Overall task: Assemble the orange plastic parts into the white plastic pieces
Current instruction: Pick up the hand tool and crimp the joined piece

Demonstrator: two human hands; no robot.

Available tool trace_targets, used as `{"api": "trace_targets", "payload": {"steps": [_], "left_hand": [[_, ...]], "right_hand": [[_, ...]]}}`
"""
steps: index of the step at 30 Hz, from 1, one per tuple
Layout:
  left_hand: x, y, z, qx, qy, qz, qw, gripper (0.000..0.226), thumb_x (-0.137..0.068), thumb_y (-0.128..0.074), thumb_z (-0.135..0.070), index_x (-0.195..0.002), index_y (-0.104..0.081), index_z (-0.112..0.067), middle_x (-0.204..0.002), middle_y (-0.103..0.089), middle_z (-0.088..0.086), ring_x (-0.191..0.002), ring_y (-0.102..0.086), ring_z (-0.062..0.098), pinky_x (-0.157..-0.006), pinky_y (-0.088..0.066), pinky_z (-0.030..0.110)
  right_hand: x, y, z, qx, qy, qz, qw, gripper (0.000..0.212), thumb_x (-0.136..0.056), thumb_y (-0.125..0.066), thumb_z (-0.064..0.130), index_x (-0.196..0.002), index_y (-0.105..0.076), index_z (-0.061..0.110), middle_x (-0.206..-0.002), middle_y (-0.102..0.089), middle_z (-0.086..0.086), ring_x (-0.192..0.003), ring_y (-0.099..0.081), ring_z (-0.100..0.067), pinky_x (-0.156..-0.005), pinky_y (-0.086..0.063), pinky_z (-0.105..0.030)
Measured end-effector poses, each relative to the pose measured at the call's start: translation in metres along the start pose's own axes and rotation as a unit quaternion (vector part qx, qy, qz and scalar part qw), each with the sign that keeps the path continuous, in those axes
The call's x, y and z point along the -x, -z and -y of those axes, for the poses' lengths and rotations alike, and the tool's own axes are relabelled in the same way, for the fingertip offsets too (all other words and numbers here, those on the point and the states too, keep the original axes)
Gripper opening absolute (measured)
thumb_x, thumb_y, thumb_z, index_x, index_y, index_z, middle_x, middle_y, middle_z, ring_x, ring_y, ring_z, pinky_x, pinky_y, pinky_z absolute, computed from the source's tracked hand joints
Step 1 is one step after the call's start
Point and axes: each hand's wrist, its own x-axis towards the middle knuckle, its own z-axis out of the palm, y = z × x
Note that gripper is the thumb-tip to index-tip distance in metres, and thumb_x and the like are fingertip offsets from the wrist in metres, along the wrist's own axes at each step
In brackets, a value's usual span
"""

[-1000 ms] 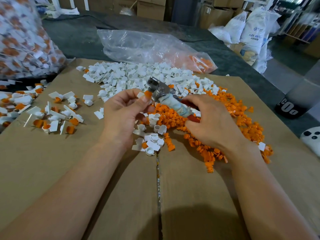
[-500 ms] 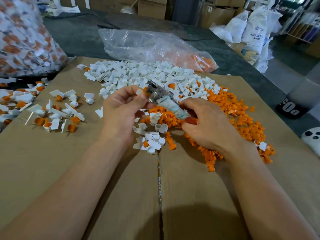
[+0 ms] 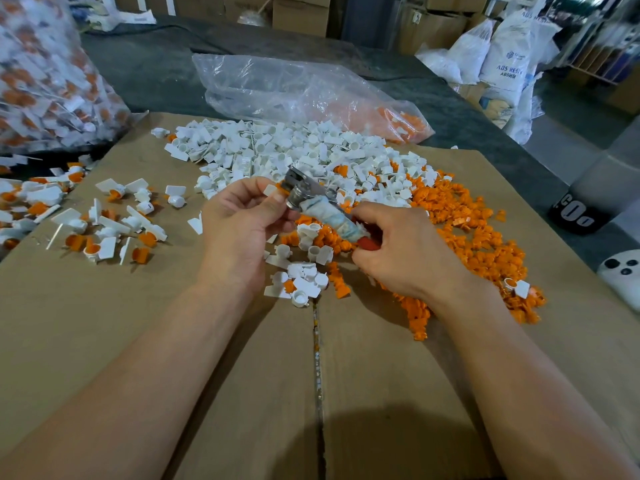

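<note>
My left hand (image 3: 242,223) pinches a small white piece (image 3: 270,190) with an orange part at its fingertips, held against the metal head of a tool (image 3: 301,190). My right hand (image 3: 401,251) grips the tool's tape-wrapped handle (image 3: 332,216). Behind the hands lies a heap of white plastic pieces (image 3: 294,150). A heap of orange plastic parts (image 3: 467,233) spreads to the right. Both heaps sit on a flat cardboard sheet (image 3: 242,393).
Assembled white-and-orange pieces (image 3: 107,226) lie scattered at the left. A full bag of them (image 3: 45,74) stands at the far left. A clear bag with orange parts (image 3: 311,91) lies behind the heaps. A white controller (image 3: 623,275) rests at the right edge.
My right hand has slid down the tool's handle, closer to the orange heap. My left hand still holds the small piece at the tool's head.
</note>
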Motion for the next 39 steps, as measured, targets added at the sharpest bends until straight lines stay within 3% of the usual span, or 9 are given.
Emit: {"api": "trace_targets", "payload": {"steps": [6, 13, 21, 24, 26, 28, 30, 34, 39], "left_hand": [[0.000, 0.000, 0.001, -0.003, 0.013, -0.020, 1.000, 0.024, -0.085, -0.051, 0.011, -0.071, -0.055, -0.009, -0.049, -0.060, -0.004, -0.045, -0.059, 0.009, -0.044, -0.045, 0.016], [0.001, 0.000, -0.001, -0.005, 0.021, -0.027, 0.999, 0.025, -0.084, -0.051, 0.012, -0.070, -0.055, -0.008, -0.049, -0.061, -0.002, -0.044, -0.058, 0.009, -0.044, -0.045, 0.017], [0.001, 0.001, -0.003, 0.001, 0.028, -0.029, 0.999, 0.023, -0.084, -0.052, 0.012, -0.070, -0.056, -0.006, -0.052, -0.063, -0.002, -0.045, -0.058, 0.009, -0.044, -0.046, 0.017], [0.002, 0.000, -0.003, 0.012, 0.034, -0.025, 0.999, 0.023, -0.083, -0.053, 0.010, -0.069, -0.057, -0.007, -0.054, -0.064, -0.002, -0.048, -0.060, 0.010, -0.045, -0.047, 0.017], [0.003, -0.001, -0.004, 0.034, 0.039, -0.014, 0.999, 0.021, -0.083, -0.055, 0.008, -0.069, -0.057, -0.007, -0.056, -0.065, -0.001, -0.051, -0.062, 0.011, -0.048, -0.049, 0.017], [0.004, -0.001, -0.006, 0.089, 0.051, -0.015, 0.995, 0.017, -0.083, -0.055, 0.007, -0.071, -0.057, -0.006, -0.061, -0.068, 0.003, -0.057, -0.066, 0.012, -0.052, -0.051, 0.016], [0.001, 0.000, -0.009, 0.160, 0.065, -0.053, 0.983, 0.012, -0.085, -0.054, 0.003, -0.077, -0.057, -0.005, -0.068, -0.070, 0.007, -0.063, -0.068, 0.015, -0.054, -0.053, 0.017], [-0.009, 0.010, -0.016, 0.231, 0.042, -0.146, 0.961, 0.008, -0.095, -0.045, -0.011, -0.093, -0.050, -0.005, -0.066, -0.070, 0.008, -0.061, -0.067, 0.015, -0.054, -0.051, 0.018], [-0.021, 0.035, -0.027, 0.305, 0.017, -0.258, 0.917, 0.028, -0.099, -0.037, -0.022, -0.073, -0.041, -0.012, -0.053, -0.065, 0.005, -0.048, -0.062, 0.012, -0.047, -0.046, 0.018]], "right_hand": [[0.000, -0.003, 0.001, 0.005, 0.001, -0.003, 1.000, 0.015, -0.075, -0.057, 0.012, -0.090, -0.058, 0.012, -0.070, -0.056, -0.007, -0.065, -0.051, -0.023, -0.055, -0.042, -0.035], [0.000, -0.005, 0.004, 0.012, 0.000, -0.001, 1.000, 0.011, -0.076, -0.058, 0.013, -0.080, -0.050, 0.020, -0.063, -0.050, 0.001, -0.065, -0.052, -0.023, -0.056, -0.043, -0.036], [0.001, -0.006, 0.003, 0.032, 0.010, -0.015, 0.999, 0.008, -0.077, -0.058, 0.015, -0.084, -0.055, 0.015, -0.067, -0.055, -0.007, -0.063, -0.050, -0.023, -0.053, -0.038, -0.030], [0.000, -0.007, 0.000, 0.029, 0.012, -0.024, 0.999, 0.013, -0.075, -0.059, 0.015, -0.088, -0.058, 0.013, -0.070, -0.055, -0.003, -0.066, -0.050, -0.021, -0.055, -0.039, -0.031], [-0.002, -0.005, -0.005, 0.021, 0.007, -0.047, 0.999, 0.025, -0.072, -0.062, 0.016, -0.097, -0.061, 0.014, -0.084, -0.060, -0.003, -0.077, -0.054, -0.019, -0.063, -0.045, -0.033], [-0.005, -0.002, -0.013, 0.041, -0.005, -0.089, 0.995, 0.039, -0.070, -0.066, 0.019, -0.109, -0.061, 0.017, -0.097, -0.060, -0.001, -0.089, -0.053, -0.017, -0.070, -0.038, -0.026], [-0.007, 0.002, -0.023, 0.063, -0.030, -0.127, 0.989, 0.047, -0.069, -0.069, 0.022, -0.115, -0.059, 0.019, -0.103, -0.058, 0.000, -0.097, -0.051, -0.016, -0.071, -0.028, -0.020], [-0.009, 0.009, -0.042, 0.108, -0.088, -0.145, 0.980, 0.055, -0.067, -0.075, 0.033, -0.117, -0.058, 0.016, -0.111, -0.059, -0.006, -0.104, -0.052, -0.022, -0.079, -0.032, -0.026], [-0.010, 0.019, -0.060, 0.127, -0.169, -0.124, 0.969, 0.071, -0.066, -0.075, 0.045, -0.127, -0.051, 0.017, -0.126, -0.055, -0.006, -0.116, -0.049, -0.024, -0.089, -0.038, -0.034]]}}
